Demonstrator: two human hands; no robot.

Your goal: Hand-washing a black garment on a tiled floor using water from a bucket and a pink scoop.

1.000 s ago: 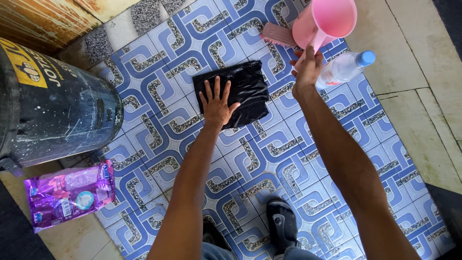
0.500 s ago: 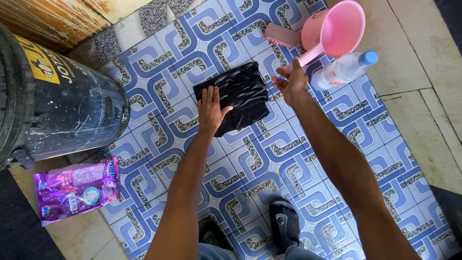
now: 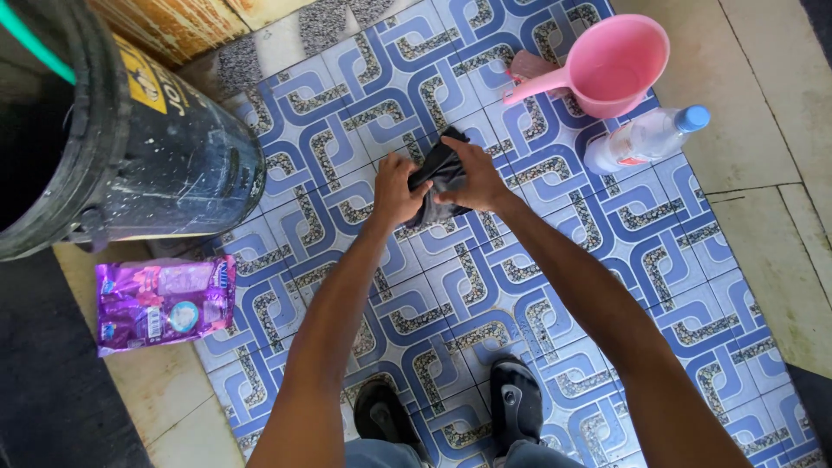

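Together, left hand (image 3: 394, 191) and right hand (image 3: 475, 176) clench a bunched black cloth (image 3: 440, 171) over the tiled floor (image 3: 485, 269).

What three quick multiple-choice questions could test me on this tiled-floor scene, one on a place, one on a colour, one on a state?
1. Where does the shiny purple plastic pouch lie?
A. Beside the big dark round barrel
B. Inside the scoop
C. Under the bottle

2. What colour is the plastic scoop with a handle?
A. Green
B. Pink
C. Black

3. How is the wet black cloth right now?
A. Spread flat, untouched
B. Hanging over the barrel
C. Bunched up between both hands

Answers:
1 A, the pouch rests on the floor just below the barrel.
2 B, the scoop is pink, standing near the clear plastic bottle with a blue cap.
3 C, the left hand and right hand both clutch the gathered cloth.
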